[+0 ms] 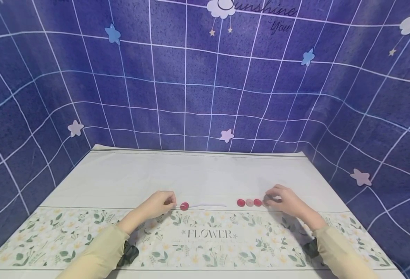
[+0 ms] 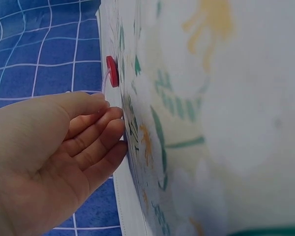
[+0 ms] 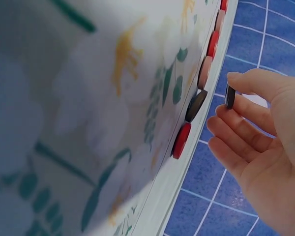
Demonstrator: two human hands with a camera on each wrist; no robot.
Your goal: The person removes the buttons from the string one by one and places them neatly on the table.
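In the head view my left hand (image 1: 161,204) pinches the end of a pale lavender string (image 1: 208,205) between thumb and forefinger. The string passes through a red button (image 1: 184,206) lying flat just right of the fingertips, and its other end trails to the right along the cloth. My right hand (image 1: 284,199) is at the right end of a row of buttons. Its thumb and forefinger pinch a dark button (image 3: 230,96) on edge, held off the table in the right wrist view. The left wrist view shows the left hand (image 2: 64,147) with its lower fingers loosely bent.
The row holds red buttons (image 1: 241,202), pink buttons (image 1: 249,202) and, partly under the right hand, a dark brown button (image 3: 196,105) and another red button (image 3: 182,140). A white floral tablecloth (image 1: 198,174) covers the table. Blue gridded curtains (image 1: 198,97) stand behind and on both sides.
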